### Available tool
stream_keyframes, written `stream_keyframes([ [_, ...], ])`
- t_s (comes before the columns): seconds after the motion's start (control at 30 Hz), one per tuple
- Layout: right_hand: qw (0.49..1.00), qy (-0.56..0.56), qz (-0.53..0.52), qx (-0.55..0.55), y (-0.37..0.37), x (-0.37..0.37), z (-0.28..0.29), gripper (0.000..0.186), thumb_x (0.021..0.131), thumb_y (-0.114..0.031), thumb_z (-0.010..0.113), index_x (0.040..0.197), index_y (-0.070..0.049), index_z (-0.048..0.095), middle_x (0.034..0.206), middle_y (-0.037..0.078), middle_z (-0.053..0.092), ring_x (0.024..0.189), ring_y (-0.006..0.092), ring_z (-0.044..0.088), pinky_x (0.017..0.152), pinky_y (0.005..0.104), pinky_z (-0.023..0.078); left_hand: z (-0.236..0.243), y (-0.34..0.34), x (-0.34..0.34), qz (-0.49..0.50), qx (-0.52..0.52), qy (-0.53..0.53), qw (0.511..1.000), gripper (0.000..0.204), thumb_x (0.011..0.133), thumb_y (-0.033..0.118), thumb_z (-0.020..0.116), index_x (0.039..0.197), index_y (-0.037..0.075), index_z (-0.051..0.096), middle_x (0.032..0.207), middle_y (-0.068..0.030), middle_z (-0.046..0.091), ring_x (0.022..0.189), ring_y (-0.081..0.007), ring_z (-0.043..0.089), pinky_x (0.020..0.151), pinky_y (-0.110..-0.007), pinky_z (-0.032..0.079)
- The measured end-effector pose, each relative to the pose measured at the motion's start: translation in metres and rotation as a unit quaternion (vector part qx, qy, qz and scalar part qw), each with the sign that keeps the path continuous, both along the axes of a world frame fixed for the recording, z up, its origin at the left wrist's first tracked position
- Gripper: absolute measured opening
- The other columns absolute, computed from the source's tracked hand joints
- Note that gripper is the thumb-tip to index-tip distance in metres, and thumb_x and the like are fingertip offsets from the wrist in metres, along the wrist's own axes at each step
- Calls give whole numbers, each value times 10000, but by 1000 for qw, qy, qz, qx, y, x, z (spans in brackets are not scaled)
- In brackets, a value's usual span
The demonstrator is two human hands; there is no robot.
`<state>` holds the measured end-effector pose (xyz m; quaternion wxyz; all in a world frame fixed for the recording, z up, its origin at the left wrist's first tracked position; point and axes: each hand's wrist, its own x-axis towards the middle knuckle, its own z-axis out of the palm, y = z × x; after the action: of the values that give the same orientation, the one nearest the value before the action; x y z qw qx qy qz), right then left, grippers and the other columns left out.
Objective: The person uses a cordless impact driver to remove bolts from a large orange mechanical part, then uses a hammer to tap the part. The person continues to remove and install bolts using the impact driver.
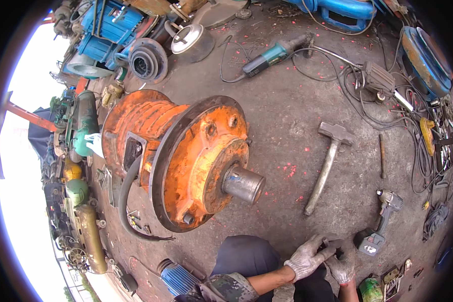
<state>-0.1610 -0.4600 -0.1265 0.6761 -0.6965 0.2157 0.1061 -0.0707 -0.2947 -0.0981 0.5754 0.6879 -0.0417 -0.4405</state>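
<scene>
My left hand (pixel 307 257), in a whitish work glove, meets my right hand (pixel 343 262), gloved too, above my knees. The fingers of both are bent and closed together around a small dark spot; what they hold, if anything, I cannot make out. Just right of my right hand lies a cordless impact wrench (pixel 382 221) with its battery. A large orange electric motor (pixel 196 161) rests on the ground ahead to the left, its bare steel shaft (pixel 244 184) pointing toward the right. From its side opening a thick black cable (pixel 126 201) curves down to the ground.
A sledgehammer (pixel 327 166) and a rusty rod (pixel 383 156) lie ahead of my hands. Farther off are an angle grinder (pixel 272 58), a lidded metal pot (pixel 191 43) and tangled cables. A small blue motor (pixel 178 278) sits near my left knee; blue motors (pixel 108 30) stand far left.
</scene>
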Motion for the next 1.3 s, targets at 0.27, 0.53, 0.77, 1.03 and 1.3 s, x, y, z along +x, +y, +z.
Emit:
stream_keyframes([
  [0.27,999,26,-10,28,27,-14,-22,368,909,24,691,1267,69,621,1119,152,728,969,187,721,853,320,582,-16,27,-11,173,-28,145,974,350,1072,260,627,1300,-4,655,1120,-48,704,1043,-145,626,965,-305,485],
  [0.53,969,22,-109,-221,-27,-6,-6,320,932,-40,718,1240,26,663,1047,149,764,952,205,741,843,327,586,-20,27,6,336,-51,230,912,278,1092,303,609,1170,39,649,771,1,599,647,-118,554,585,-290,465],
  [0.77,843,-77,-113,-521,-82,-34,-15,522,798,-96,782,1295,-69,623,1279,165,632,1173,392,620,962,490,526,-42,38,5,342,-76,204,914,303,1073,427,600,1098,125,616,641,39,438,525,-104,407,479,-323,393],
  [1.03,843,163,-215,-465,-112,-64,-58,718,936,-412,685,1523,-63,461,1333,240,609,1151,462,631,956,546,531,-92,44,8,262,-21,257,930,204,1076,324,596,1058,133,664,915,-3,650,834,-171,605,821,-378,531],
  [1.3,852,172,-218,-444,-110,-61,-55,685,934,-432,675,1462,-32,496,1239,234,631,1079,448,649,906,538,548,-65,-14,11,178,90,185,962,192,1046,325,660,949,161,631,744,34,533,599,-127,484,534,-297,426],
])
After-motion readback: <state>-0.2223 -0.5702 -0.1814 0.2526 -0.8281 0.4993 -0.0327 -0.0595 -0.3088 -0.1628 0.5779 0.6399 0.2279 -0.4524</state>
